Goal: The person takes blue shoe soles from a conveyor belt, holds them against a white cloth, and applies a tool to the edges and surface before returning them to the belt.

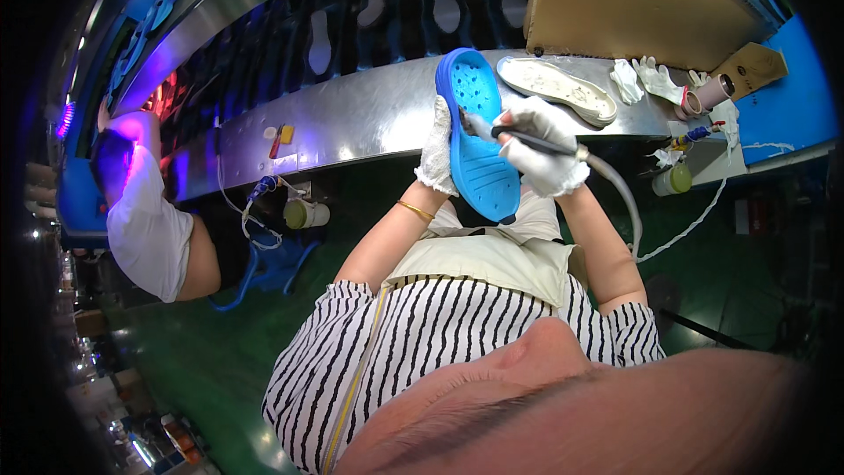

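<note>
My left hand [437,149], in a white knit glove, grips a blue shoe sole [489,174] by its left edge. The sole is tilted up at the bench edge, its hollow inner face toward me, with small holes at the far end and ridges at the near end. My right hand [547,145], also gloved, is closed round a black-handled brush [519,135] with a pale hose [620,189] running from its back end. The brush tip lies at the sole's middle, by the left rim. Just beyond, a white shoe sole [554,86] rests on the metal bench [369,123].
Behind the bench, a dark conveyor [264,62] carries several soles. To the right are a cardboard sheet [633,9], white gloves [655,79], a cup-like roll [716,92] and a hanging jar [673,180]. A co-worker [154,220] sits left, near a blue stool [268,264].
</note>
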A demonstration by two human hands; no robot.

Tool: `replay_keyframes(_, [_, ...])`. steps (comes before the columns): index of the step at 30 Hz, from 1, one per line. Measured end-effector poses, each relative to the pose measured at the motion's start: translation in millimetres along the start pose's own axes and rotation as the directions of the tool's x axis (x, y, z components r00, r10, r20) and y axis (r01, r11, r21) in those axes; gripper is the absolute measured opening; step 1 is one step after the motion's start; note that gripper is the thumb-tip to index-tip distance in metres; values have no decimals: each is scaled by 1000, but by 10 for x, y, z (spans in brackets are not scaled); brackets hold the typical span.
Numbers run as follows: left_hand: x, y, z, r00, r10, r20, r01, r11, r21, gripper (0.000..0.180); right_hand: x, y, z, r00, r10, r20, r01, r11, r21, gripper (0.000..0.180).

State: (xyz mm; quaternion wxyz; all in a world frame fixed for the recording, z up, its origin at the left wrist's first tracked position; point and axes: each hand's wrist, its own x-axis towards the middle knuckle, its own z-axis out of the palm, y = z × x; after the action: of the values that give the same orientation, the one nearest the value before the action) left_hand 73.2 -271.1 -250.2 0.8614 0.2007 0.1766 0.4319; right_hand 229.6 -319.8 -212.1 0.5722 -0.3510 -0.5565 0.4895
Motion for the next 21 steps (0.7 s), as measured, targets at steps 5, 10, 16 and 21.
replay_keyframes(5, [79,19,-32,999,38,-2,-38,998,-44,73,101,40,5,944,-330,20,309,859,-407,25])
replay_keyframes(10, [136,113,-150,996,83,20,-83,997,5,81,-105,105,119,998,59,4,-59,996,-65,31])
replay_keyframes(16, [182,238,-147,992,108,-70,-108,994,5,80,-83,-23,221,979,-154,131,195,887,-418,24])
replay_keyframes(21, [108,334,-8,990,141,-22,-142,988,-67,82,39,-69,57,977,214,11,-204,945,-256,19])
